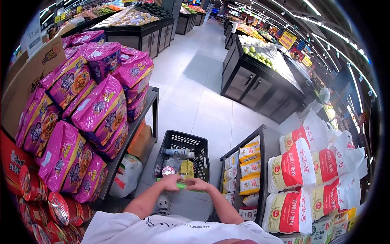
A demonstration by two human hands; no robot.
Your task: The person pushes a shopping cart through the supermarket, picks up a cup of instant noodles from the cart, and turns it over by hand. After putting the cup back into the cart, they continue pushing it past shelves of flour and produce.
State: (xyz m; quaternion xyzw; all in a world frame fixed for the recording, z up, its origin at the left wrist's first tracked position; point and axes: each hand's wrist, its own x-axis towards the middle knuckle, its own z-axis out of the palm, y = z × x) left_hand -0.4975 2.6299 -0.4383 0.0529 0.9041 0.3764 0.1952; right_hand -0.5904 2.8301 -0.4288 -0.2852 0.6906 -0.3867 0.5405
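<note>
Ahead of my body stands a black shopping basket with perforated walls. Both of my hands are at its near end, closed around a bright green handle. My left hand grips the handle's left part, and my right hand grips the right part, close beside it. Inside the basket lie a clear bottle with a blue and white label, a yellow packet and a round, shiny pink-and-silver lid. Other contents are too small to make out.
Purple instant noodle packs are piled on a dark shelf at left, above red noodle tubs. At right are flour bags and a rack of yellow-and-white packets. A tiled aisle runs ahead between produce stands.
</note>
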